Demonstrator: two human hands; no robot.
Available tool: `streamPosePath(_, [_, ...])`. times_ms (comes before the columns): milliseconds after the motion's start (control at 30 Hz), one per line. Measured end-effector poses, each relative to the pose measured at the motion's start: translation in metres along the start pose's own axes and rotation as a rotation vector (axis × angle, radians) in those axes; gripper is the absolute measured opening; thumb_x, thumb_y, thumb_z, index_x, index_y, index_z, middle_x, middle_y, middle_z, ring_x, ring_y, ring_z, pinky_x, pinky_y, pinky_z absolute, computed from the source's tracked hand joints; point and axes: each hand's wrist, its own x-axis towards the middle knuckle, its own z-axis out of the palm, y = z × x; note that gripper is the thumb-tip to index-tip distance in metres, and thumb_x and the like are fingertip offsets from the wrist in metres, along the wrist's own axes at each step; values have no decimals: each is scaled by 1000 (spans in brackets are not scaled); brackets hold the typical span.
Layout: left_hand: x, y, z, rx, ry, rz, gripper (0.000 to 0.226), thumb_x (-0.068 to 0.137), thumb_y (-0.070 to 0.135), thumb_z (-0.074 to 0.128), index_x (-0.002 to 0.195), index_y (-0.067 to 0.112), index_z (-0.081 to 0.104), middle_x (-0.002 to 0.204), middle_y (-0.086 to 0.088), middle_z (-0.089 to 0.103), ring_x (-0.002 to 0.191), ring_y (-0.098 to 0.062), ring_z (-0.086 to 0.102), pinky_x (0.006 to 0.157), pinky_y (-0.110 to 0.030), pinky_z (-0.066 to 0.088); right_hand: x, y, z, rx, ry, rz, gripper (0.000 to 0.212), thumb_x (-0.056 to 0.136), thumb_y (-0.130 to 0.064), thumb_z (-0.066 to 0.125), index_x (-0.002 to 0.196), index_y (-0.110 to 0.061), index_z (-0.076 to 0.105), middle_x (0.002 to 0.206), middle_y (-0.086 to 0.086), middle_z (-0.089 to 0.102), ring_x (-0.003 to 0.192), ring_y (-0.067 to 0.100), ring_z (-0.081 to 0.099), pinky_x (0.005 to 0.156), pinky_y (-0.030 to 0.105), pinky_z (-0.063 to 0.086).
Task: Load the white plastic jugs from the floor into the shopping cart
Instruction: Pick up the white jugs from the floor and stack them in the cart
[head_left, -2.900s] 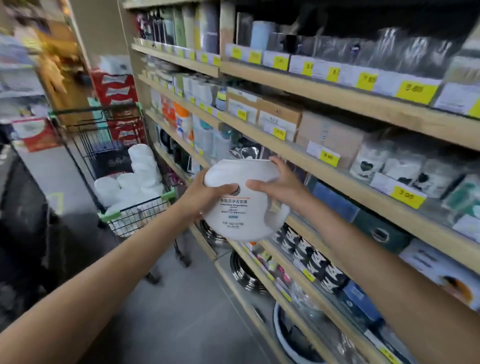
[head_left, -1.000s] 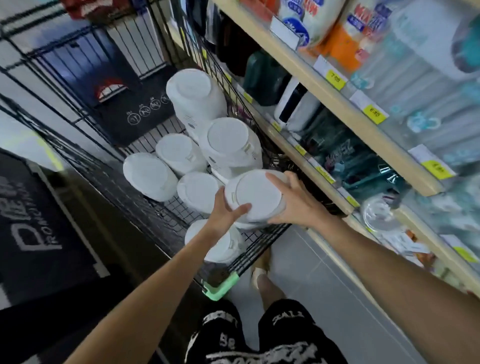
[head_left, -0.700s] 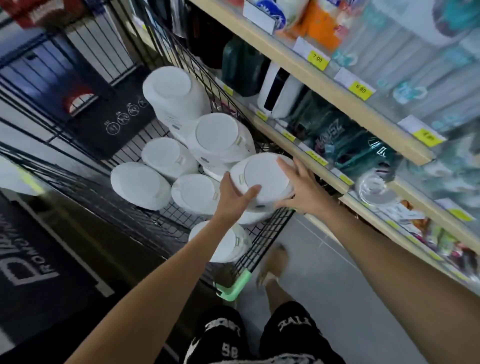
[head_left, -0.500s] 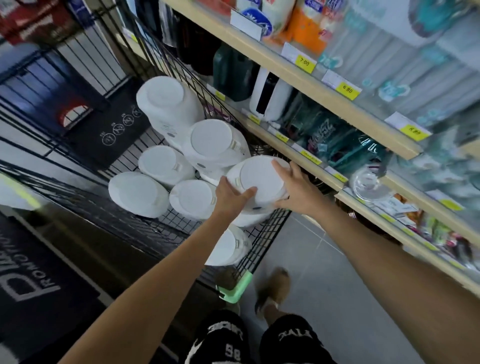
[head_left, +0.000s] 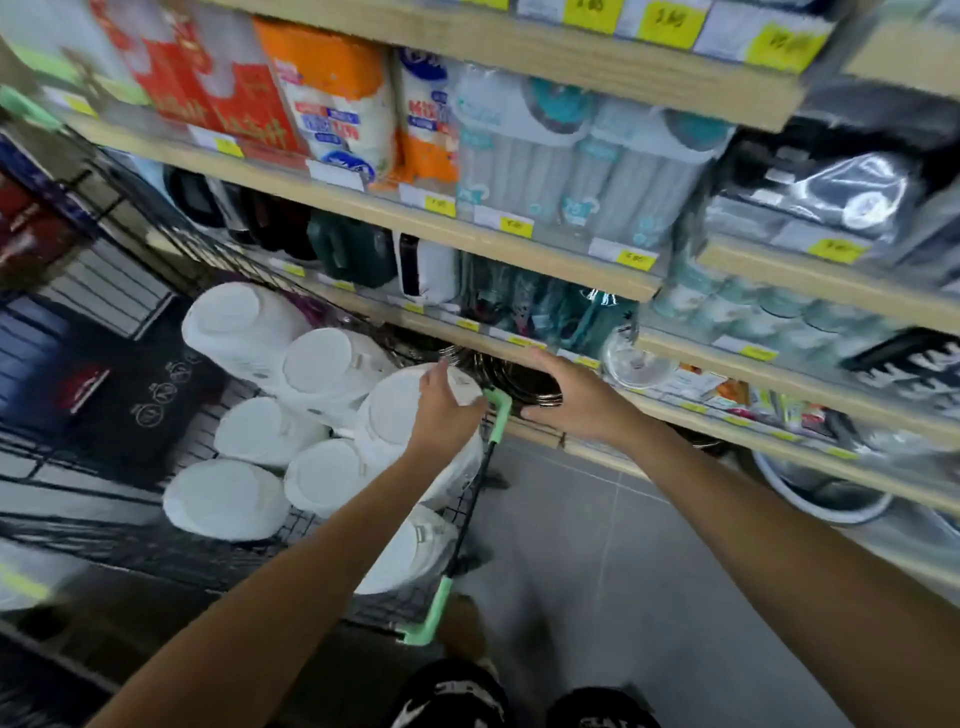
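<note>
Several jugs (head_left: 223, 499) lay stacked in the cart (head_left: 431, 608). The left grip (head_left: 447, 410) rested spread on the top jug (head_left: 395, 410). The right grip (head_left: 576, 397) hovered spread and empty beside the cart. The visible floor (head_left: 597, 545) showed no jugs; loading was judged nearly complete.

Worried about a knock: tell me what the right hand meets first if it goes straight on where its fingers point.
Likely the green corner guard of the cart, just ahead of the right hand, then the white jug beyond. Depth is unclear; the hand may pass above.
</note>
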Motion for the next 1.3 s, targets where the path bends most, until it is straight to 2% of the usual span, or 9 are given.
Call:
streamPosePath(167, [-27,79,81,-85,-196,115,71,88,18,67,147,14,28,142,-2,41,129,-20,43,106,-44,41,-95,59,-59,290,213,154,76,85,-27,72,149,-26,31,140,0,48,131,17,44,99,28,40])
streamPosePath(300, [-71,144,172,-25,-288,231,65,88,12,66,143,8,31,133,-3,44,114,-18,49,87,-19,38,-184,117,-101,425,418,219,65,82,-17,75,140,-16,45,123,4,55,110,17,53,98,33,45])
streamPosePath(433, [-124,192,266,-24,-392,333,58,88,11,66,140,12,38,135,-1,47,110,-18,51,93,-31,44,-272,184,-138,591,539,269,55,82,-2,72,132,-5,50,106,8,60,91,15,59,90,32,49])
streamPosePath(533, [-164,223,332,-53,-446,346,53,89,7,63,138,10,42,135,-3,47,104,-13,50,76,-12,41,-336,231,-159,688,645,305,49,83,8,66,129,3,50,101,13,57,75,4,60,71,12,50])
streamPosePath(633, [-205,251,393,-36,-506,399,53,89,6,62,138,7,42,142,-7,45,102,-11,49,61,1,39,-397,273,-175,700,715,332,46,85,3,67,129,-2,51,105,13,59,88,16,59,71,13,50])
streamPosePath(733, [-237,270,442,-15,-574,412,53,91,9,61,139,9,42,145,-5,43,106,-9,45,71,-9,40,-448,302,-185,694,767,366,46,86,-3,68,129,-6,52,110,13,60,99,21,59,84,29,53])
streamPosePath(833, [-273,289,488,32,-659,450,54,92,14,61,141,12,40,145,-2,42,111,-9,45,87,-21,36,-502,325,-194,694,850,379,43,88,1,65,129,1,51,103,12,58,89,16,58,68,11,50])
streamPosePath(1000, [-313,312,564,141,-798,533,53,90,19,64,139,14,43,145,-1,44,120,-12,45,104,-34,39,-575,368,-197,743,976,459,43,90,-5,63,131,-7,50,112,18,63,81,10,58,58,6,44])
streamPosePath(1300, [-367,344,735,303,-1030,617,52,91,27,62,139,18,43,145,2,42,119,-14,48,95,-34,44,-683,467,-208,769,1166,659,45,89,-3,62,132,-3,50,114,17,64,79,8,56,55,4,40])
